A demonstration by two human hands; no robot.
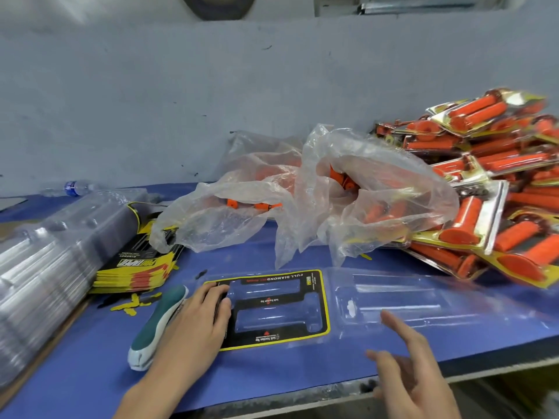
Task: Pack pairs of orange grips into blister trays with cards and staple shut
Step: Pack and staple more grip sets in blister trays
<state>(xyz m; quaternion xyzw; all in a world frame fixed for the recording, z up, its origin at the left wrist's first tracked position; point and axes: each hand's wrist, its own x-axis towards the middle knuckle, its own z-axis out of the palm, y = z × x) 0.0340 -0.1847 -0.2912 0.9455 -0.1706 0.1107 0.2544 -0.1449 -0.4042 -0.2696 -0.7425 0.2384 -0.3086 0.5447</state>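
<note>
The blister tray (393, 300) lies open on the desk (272, 376), card (266, 301) seated in its left half, cavities empty: the card step looks finished. The left hand (196, 322) presses the card's edge, fingers seemingly flat though blurred; the right hand (414, 370) hovers, fingers spread, empty. Next, I judge, fetch two orange grips (341, 178) from the plastic bag (332, 207) behind.

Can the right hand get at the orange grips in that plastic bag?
Probably: the right hand is free, only the flat blister tray lies before the plastic bag, though film drapes the orange grips.
</note>
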